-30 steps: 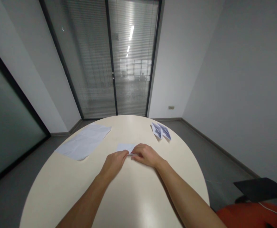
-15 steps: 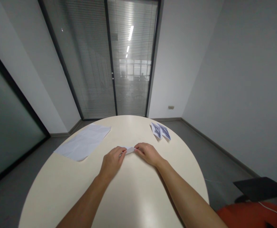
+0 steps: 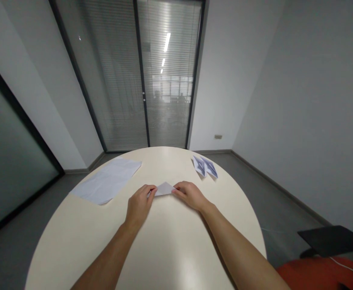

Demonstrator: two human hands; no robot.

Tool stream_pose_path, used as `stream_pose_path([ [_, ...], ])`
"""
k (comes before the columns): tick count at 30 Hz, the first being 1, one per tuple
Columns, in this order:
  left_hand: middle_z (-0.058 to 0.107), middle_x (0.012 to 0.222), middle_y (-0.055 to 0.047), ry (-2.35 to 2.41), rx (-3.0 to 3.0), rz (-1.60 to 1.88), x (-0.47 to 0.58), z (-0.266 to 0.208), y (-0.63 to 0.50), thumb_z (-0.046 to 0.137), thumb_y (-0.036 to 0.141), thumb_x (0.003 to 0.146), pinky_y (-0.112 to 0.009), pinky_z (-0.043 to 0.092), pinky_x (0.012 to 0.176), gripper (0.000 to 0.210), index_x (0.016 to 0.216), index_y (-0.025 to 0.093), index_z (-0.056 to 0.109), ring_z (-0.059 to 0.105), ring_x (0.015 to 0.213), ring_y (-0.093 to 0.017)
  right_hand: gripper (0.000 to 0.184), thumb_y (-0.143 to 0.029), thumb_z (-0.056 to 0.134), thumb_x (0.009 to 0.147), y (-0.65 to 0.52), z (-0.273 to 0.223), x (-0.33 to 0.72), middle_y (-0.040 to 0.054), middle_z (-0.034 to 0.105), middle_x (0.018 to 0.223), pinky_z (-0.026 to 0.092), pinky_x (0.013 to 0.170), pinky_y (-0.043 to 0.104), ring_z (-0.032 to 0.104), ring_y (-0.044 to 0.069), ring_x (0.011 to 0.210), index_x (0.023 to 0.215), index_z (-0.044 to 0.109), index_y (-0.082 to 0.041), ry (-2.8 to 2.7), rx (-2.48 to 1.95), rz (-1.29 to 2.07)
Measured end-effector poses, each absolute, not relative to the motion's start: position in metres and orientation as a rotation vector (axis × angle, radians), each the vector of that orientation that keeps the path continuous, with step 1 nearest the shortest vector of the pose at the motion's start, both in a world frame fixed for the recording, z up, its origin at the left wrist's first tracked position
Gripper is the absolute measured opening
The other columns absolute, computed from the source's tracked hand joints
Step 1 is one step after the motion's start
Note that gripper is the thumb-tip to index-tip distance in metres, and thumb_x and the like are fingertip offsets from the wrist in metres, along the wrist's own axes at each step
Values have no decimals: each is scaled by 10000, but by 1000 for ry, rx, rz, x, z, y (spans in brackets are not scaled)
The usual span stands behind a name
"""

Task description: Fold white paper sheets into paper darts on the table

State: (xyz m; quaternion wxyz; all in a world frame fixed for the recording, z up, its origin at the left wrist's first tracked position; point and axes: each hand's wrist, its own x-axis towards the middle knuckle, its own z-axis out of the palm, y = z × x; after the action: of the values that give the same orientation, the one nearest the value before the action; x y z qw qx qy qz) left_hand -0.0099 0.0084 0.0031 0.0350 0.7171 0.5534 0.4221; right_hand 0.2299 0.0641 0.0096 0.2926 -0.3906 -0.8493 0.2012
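Between my two hands is a small folded piece of white paper [image 3: 164,189], its visible part a flat triangle with the point facing away from me. My left hand [image 3: 139,203] pinches its left corner between thumb and fingers. At the opposite corner, my right hand [image 3: 190,194] grips the paper the same way. The fingertips cover both ends of the folded paper. It is held at or just above the tabletop; I cannot tell which.
A round cream table [image 3: 152,249] spans the view. Large white sheets [image 3: 106,181] lie at its left. Two folded papers with blue-grey markings [image 3: 205,166] lie near the far right edge. A red and black chair [image 3: 318,270] stands at the lower right, beyond the table.
The folded paper shows a wider triangle now, where a narrow strip showed before. My left hand has shifted slightly left; my right hand has barely moved.
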Motion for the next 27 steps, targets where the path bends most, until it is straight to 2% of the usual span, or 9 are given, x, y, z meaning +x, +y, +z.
stream_pose_path([
  [6,757,982,-21,1746,2113,1365,-12,4,8,533,400,993,-305,520,821,220,1027,245,685,702,894,-193,247,-373,574,1009,64,13,231,67,775,1063,479,839,310,689,216,948,1064,760,-219,-2202,-1039,535],
  [18,756,915,-13,1702,2007,1503,-14,3,9,561,398,973,-271,538,708,231,985,227,716,678,727,-150,247,-422,615,982,62,15,229,64,777,967,514,799,312,697,210,879,1021,762,-227,-2000,-1007,498],
  [23,764,964,-24,1688,2025,1531,-14,2,10,554,394,984,-274,539,713,240,1012,226,724,685,764,-155,285,-453,596,993,63,15,229,70,775,960,519,811,322,693,209,867,1035,771,-232,-1990,-963,443],
  [27,764,1050,-45,1635,2066,1561,-15,1,10,515,384,1012,-279,548,741,267,1063,219,719,701,896,-175,325,-487,569,1001,62,17,229,81,772,949,525,806,335,685,214,854,1033,774,-236,-1990,-951,396],
])
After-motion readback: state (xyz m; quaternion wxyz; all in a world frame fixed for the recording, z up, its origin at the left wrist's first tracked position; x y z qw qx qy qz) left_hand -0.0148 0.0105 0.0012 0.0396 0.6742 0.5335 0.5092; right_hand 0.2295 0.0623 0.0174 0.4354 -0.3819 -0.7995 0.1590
